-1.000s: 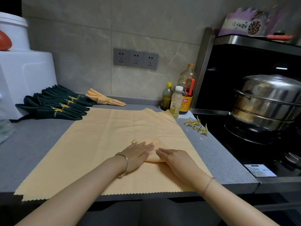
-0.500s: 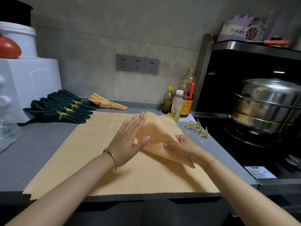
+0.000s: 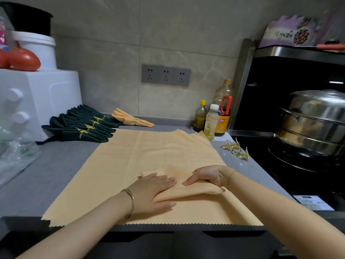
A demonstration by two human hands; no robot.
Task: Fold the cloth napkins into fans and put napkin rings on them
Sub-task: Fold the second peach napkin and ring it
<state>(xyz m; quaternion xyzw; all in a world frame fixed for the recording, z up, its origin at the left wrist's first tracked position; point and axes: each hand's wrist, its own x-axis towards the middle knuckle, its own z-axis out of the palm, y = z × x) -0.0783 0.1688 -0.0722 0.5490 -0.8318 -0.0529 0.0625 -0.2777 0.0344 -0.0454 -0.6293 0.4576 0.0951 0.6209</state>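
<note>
Grey counter [image 3: 56,165] filled the middle of the frame, and the big orange napkin [image 3: 149,156] lay spread out on it. My left hand [image 3: 153,193] lay flat and wide on the folded-over corner, low in the middle. My right hand [image 3: 209,176], just right of it, pinched the same fold with bent fingers. Gold napkin rings [image 3: 236,149] sat at the right, well apart from both hands.

One head-worn wide-angle view (straight lines bow). It looks forward and down from the near countertop [image 3: 48,176] edge, close above the peach napkin [image 3: 149,156], facing the far tiled wall [image 3: 112,81]; cooktop [image 3: 267,176] right, white appliance [image 3: 46,101] left.
</note>
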